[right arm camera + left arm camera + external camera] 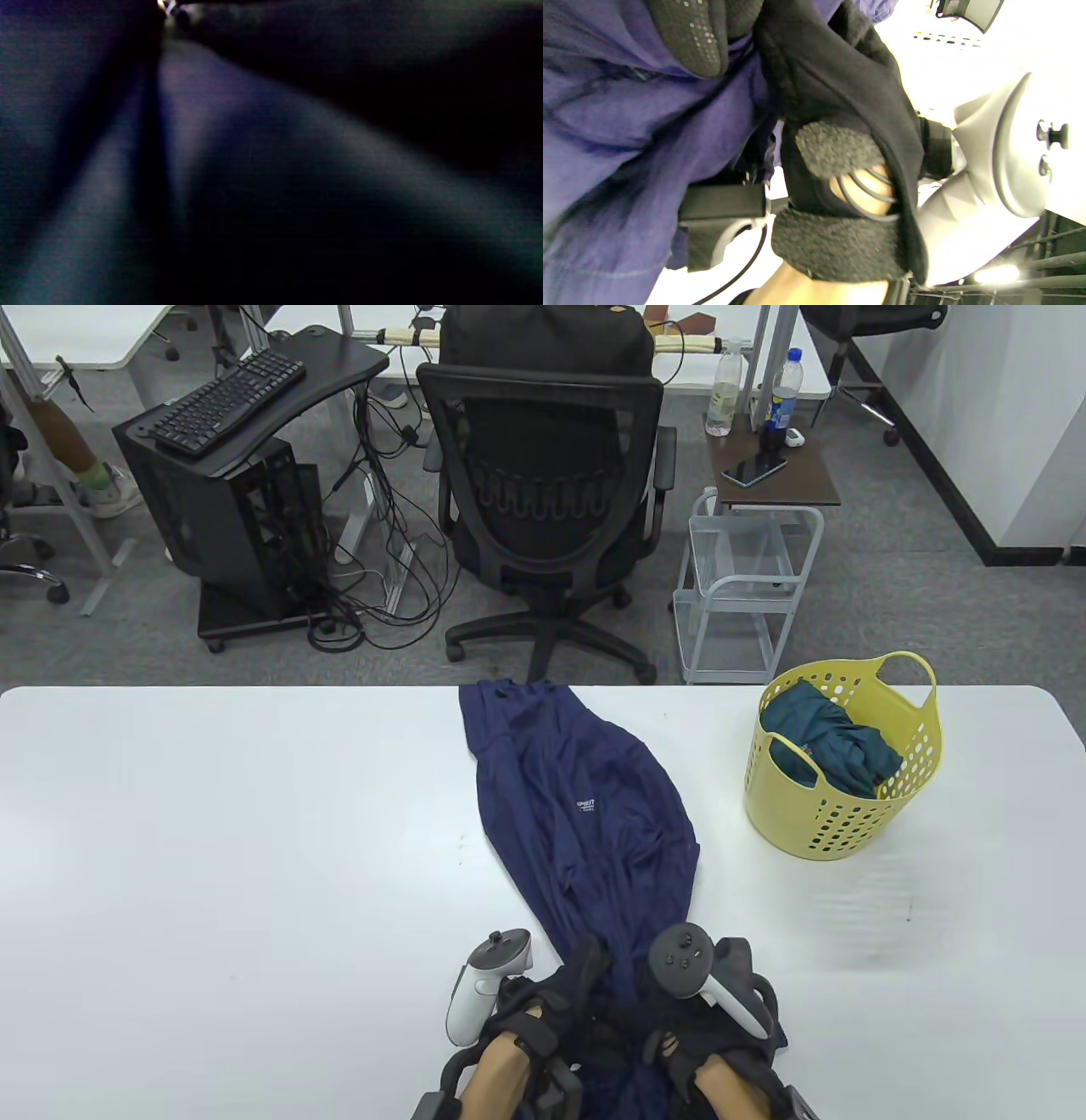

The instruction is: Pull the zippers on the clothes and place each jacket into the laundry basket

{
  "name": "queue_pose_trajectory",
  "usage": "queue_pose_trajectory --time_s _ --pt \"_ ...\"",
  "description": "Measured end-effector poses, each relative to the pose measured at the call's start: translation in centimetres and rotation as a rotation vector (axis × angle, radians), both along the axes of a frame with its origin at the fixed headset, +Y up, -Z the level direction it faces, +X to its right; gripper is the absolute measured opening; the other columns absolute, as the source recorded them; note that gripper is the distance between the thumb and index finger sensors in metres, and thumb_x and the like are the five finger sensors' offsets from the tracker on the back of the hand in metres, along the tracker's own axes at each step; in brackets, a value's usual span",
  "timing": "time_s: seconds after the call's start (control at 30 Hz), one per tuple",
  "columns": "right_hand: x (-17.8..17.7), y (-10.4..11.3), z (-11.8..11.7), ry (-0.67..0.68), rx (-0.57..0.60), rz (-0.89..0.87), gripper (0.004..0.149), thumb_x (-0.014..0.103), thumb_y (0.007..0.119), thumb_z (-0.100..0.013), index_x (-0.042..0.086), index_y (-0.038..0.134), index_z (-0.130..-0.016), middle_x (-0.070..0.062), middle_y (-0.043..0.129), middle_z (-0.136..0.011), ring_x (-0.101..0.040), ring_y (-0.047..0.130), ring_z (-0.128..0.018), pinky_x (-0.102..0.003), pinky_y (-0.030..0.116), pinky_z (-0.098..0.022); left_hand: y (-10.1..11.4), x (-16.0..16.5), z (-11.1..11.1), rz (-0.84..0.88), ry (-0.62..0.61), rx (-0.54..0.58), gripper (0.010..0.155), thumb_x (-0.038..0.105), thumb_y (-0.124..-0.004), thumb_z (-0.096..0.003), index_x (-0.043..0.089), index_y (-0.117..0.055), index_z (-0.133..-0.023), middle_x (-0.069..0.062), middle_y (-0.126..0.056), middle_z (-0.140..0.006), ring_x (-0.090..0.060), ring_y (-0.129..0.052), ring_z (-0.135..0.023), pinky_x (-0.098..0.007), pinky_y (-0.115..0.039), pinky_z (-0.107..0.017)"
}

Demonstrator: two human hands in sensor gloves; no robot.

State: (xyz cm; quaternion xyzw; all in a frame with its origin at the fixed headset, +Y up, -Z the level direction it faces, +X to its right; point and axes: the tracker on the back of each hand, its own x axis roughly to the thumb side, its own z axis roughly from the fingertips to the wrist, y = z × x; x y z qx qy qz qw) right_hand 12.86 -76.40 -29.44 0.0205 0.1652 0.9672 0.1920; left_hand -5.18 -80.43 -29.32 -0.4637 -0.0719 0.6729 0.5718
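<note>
Both your hands sit at the near edge of the table point(212, 831), bunched on the near end of the navy jacket point(585, 814). Your left hand point(556, 997) has its fingers curled into the cloth; the left wrist view confirms it, with a dotted fingertip point(691, 38) pressed into a navy fold, and it also shows your right hand point(840, 140) close beside, its white tracker point(1001, 169) facing that camera. Your right hand point(704, 1027) lies on the jacket too, but the table view hides its fingers under the tracker and the right wrist view gives only dark, blurred cloth point(271, 169), so I cannot tell whether it grips.

From your hands the jacket runs straight away from you, long axis near to far, narrow and gathered at your end, wider in the middle with a small white logo point(585, 807) facing up, its far end hanging over the far table edge.

To the right and farther off stands the yellow basket point(836, 823), upright, well apart from the jacket, with a teal garment point(827, 738) already inside.

Beyond the white table is grey carpet, a black chair point(547, 500), a black desk with a keyboard point(229, 398), a white cart point(747, 585), and a side table holding two bottles point(724, 390) and a phone point(753, 469).
</note>
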Motion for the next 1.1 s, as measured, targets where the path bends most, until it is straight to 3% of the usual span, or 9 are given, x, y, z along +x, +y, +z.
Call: queue_pose_trajectory --time_s 0.17,0.4,0.57,0.77,0.9,0.97,1.0,1.07,1.1 --pt "0.7 -0.1 -0.3 -0.02 0.089 -0.046 0.06 0.042 0.093 -0.043 0.019 0.076 -0.095 -0.002 0.096 -0.083 -0.017 0.105 -0.052 -0.032 0.089 -0.038 0.8 0.1 0.4 -0.002 0.004 0.071 0.09 0.073 -0.036 -0.0354 0.023 -0.009 -0.105 -0.032 -0.023 -0.108 -0.056 -0.061 -0.092 -0.056 -0.075 -0.061" --pt "5.3 1.9 -0.9 -0.153 0.266 -0.67 0.056 0.035 0.093 -0.044 0.022 0.077 -0.096 -0.001 0.096 -0.087 -0.021 0.106 -0.055 -0.034 0.089 -0.04 4.9 -1.2 0.6 0.067 0.077 0.308 0.081 0.073 -0.042 -0.0396 0.035 -0.022 -0.109 -0.013 -0.04 -0.116 -0.044 -0.067 -0.097 -0.054 -0.072 -0.064" --pt "8.0 3.7 -0.4 -0.21 0.46 -0.93 0.057 0.033 0.092 -0.045 0.021 0.074 -0.097 0.0 0.094 -0.09 -0.022 0.105 -0.06 -0.036 0.089 -0.044 5.6 -0.8 1.3 0.077 0.033 0.336 0.081 0.071 -0.046 -0.0418 0.032 -0.027 -0.11 -0.017 -0.045 -0.115 -0.042 -0.068 -0.097 -0.057 -0.073 -0.061" --pt "9.1 6.0 0.6 -0.093 0.606 -1.033 0.055 0.03 0.09 -0.047 0.026 0.071 -0.099 0.001 0.091 -0.094 -0.024 0.101 -0.067 -0.04 0.085 -0.05 6.0 -1.7 1.1 -0.156 0.022 0.304 0.081 0.07 -0.051 -0.0441 0.029 -0.027 -0.11 -0.019 -0.044 -0.114 -0.046 -0.074 -0.093 -0.063 -0.069 -0.059" --pt "8.1 7.3 1.2 0.038 0.601 -1.114 0.052 0.027 0.086 -0.049 0.03 0.07 -0.099 0.001 0.086 -0.098 -0.027 0.095 -0.073 -0.046 0.078 -0.056 10.5 -3.7 1.3 -0.498 0.272 0.683 0.083 0.072 -0.057 -0.0431 0.033 -0.024 -0.109 -0.012 -0.041 -0.117 -0.044 -0.072 -0.095 -0.066 -0.063 -0.062" --pt "7.3 7.9 1.6 0.104 0.596 -1.113 0.051 0.026 0.086 -0.05 0.032 0.072 -0.098 0.001 0.085 -0.098 -0.028 0.092 -0.076 -0.048 0.076 -0.058 14.3 -3.5 2.3 -0.584 0.36 1.033 0.087 0.076 -0.059 -0.0398 0.043 -0.015 -0.108 0.001 -0.025 -0.122 -0.04 -0.049 -0.109 -0.068 -0.052 -0.069" --pt "6.8 8.1 1.8 0.144 0.591 -1.096 0.05 0.026 0.086 -0.05 0.033 0.073 -0.097 0.002 0.084 -0.098 -0.028 0.091 -0.078 -0.049 0.075 -0.059 15.7 -3.0 2.8 -0.587 0.345 1.183 0.09 0.077 -0.061 -0.0378 0.048 -0.01 -0.106 0.006 -0.014 -0.123 -0.037 -0.035 -0.113 -0.066 -0.047 -0.073" --pt "6.0 8.5 2.2 0.209 0.573 -1.073 0.048 0.026 0.086 -0.05 0.036 0.076 -0.096 0.003 0.084 -0.099 -0.029 0.088 -0.082 -0.05 0.073 -0.061 17.6 -1.7 3.5 -0.558 0.279 1.368 0.098 0.076 -0.067 -0.0333 0.051 -0.004 -0.103 0.011 0.0 -0.12 -0.033 -0.012 -0.112 -0.066 -0.036 -0.076" --pt "5.7 8.6 2.3 0.23 0.569 -1.073 0.047 0.027 0.087 -0.049 0.038 0.077 -0.094 0.004 0.083 -0.099 -0.029 0.085 -0.085 -0.051 0.071 -0.063 18.2 -1.0 3.8 -0.545 0.246 1.422 0.101 0.074 -0.072 -0.031 0.052 -0.004 -0.101 0.013 0.002 -0.119 -0.031 -0.01 -0.112 -0.066 -0.033 -0.077"
